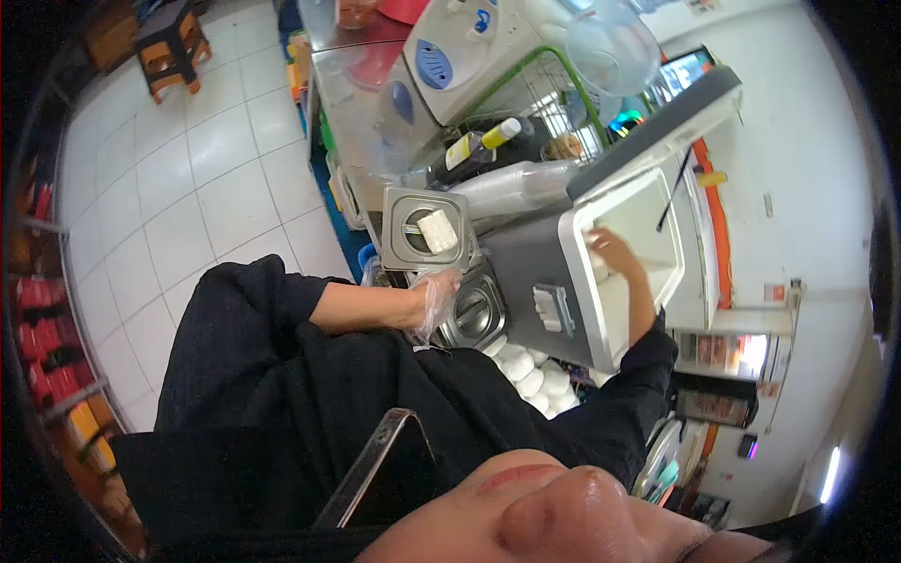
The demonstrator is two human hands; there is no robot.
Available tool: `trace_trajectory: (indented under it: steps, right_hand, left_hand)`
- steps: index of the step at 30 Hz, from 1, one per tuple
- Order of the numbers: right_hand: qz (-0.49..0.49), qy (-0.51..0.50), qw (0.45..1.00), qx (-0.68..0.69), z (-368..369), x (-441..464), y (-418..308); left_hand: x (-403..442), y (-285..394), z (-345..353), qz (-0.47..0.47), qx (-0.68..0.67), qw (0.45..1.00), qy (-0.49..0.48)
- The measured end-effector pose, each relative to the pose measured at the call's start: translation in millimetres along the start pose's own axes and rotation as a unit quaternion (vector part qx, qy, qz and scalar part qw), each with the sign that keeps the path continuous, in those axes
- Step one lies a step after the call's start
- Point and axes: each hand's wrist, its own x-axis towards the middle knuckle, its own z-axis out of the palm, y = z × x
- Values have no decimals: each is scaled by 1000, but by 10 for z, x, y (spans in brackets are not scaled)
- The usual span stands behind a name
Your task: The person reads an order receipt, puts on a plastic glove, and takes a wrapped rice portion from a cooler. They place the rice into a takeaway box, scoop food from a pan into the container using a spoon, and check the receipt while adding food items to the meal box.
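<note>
My left hand (436,293), in a loose clear plastic glove, rests at the edges of two steel containers; the plastic blurs its fingers. One steel lid (400,251) carries a white block (437,232). Beside it is a second steel container (474,308) with a lid and handle. My right hand (612,251) reaches inside the open grey cooler box (535,267) with bent fingers. Something pale shows beneath them, too hidden to name. The raised cooler lid (657,136) is tilted back.
Several round white pieces (530,375) lie beside the cooler. A dark bottle (474,150), stacked clear plastic containers (516,188), a green-rimmed wire basket (549,89) and a white dispenser (469,56) crowd the counter. A stool (174,47) stands on the tiled floor.
</note>
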Motion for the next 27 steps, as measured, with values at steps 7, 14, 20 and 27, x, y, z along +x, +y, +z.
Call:
trace_trajectory:
  steps: [7, 14, 20, 27]
  right_hand:
    - [-12, -226, 952, -205, 1179, 934, 308]
    - [25, -218, 926, -307, 1371, 966, -21]
    - [34, -201, 925, -320, 1265, 760, -202]
    - [52, -190, 923, -331, 1196, 548, -330]
  left_hand:
    - [-58, 127, 43, 16, -41, 997, -67]
    - [-108, 209, 26, 50, -47, 998, -6]
    - [-244, 185, -59, 70, -49, 996, -8]
    - [-359, 133, -286, 80, -53, 994, -45]
